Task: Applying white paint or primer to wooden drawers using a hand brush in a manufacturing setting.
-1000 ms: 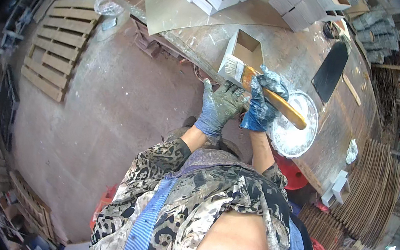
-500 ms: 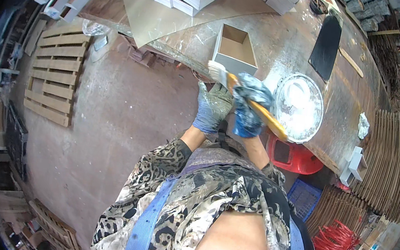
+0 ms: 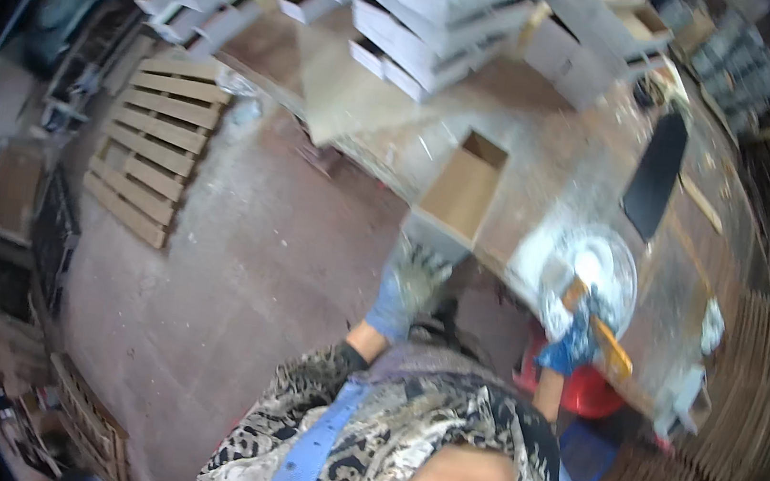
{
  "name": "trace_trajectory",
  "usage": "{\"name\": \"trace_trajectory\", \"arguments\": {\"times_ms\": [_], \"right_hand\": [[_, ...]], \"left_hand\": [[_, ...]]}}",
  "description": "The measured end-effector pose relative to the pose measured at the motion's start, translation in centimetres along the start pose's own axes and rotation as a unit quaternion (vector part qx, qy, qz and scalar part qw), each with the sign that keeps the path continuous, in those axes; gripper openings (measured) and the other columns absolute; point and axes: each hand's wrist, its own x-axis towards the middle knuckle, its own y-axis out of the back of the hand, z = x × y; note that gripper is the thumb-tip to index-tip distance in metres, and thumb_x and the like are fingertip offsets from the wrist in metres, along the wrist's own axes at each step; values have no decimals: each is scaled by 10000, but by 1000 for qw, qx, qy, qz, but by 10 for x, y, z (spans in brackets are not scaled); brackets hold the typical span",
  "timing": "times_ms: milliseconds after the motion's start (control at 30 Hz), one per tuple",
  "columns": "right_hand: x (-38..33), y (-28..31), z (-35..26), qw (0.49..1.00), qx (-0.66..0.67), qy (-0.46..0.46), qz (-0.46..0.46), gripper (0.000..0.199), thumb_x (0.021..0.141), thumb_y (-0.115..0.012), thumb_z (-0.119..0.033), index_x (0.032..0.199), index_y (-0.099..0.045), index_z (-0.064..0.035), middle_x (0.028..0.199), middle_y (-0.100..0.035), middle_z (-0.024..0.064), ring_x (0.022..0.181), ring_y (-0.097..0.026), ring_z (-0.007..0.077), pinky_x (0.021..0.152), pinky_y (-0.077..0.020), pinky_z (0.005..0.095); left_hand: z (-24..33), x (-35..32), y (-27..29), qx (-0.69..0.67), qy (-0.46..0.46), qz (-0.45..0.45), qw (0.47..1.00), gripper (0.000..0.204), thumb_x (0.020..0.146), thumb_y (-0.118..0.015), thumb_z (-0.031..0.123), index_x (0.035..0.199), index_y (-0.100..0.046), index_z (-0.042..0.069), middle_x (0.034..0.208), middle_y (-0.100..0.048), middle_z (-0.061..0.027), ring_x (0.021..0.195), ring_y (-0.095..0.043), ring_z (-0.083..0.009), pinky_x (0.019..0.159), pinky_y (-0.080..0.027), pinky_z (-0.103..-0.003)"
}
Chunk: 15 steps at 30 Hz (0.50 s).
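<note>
A small open-topped box (image 3: 460, 192), brown inside and whitish outside, lies at the table's front edge. My left hand (image 3: 413, 282), in a stained blue-grey glove, is at its near end with the fingers spread; whether they touch it is unclear. To the right, my right hand (image 3: 573, 336) in a smeared blue glove is closed around the handle of a wide brush (image 3: 612, 347) with a yellow-orange handle. The brush head hangs over a round tub (image 3: 631, 280) of white paste, and blur hides whether its bristles dip in.
Stacked white boxes (image 3: 400, 36) fill the table's back. A dark flat board (image 3: 657, 173) and a wooden stick (image 3: 700, 204) lie right of the tub. Below the table edge stands a red plastic stool (image 3: 592, 393). Wooden pallet (image 3: 151, 149) on the floor, left; bundled brown sheets (image 3: 757, 382), right.
My right hand has carried the brush right, from near the box to over the tub. My left hand has come up against or close to the box's near end. The whole view has shifted.
</note>
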Motion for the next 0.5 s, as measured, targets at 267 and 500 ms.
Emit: {"name": "trace_trajectory", "arguments": {"times_ms": [267,500], "right_hand": [[26,-39,12,943,316,-58,-87,172,751,-606,21,864,-488,-36,853,-535,59,817,-520,153,841,-456,328],[55,-56,12,920,359,-32,-153,266,699,-657,29,827,-449,-74,795,-497,30,787,-493,139,893,-441,412]], "left_hand": [[-14,11,9,244,11,212,946,325,806,-612,273,1084,-527,126,919,-576,-9,825,-555,-144,718,-458,-308],[2,-17,30,143,-60,189,970,347,799,-589,294,1061,-532,72,1056,-590,-93,899,-594,-209,767,-497,-365]]}}
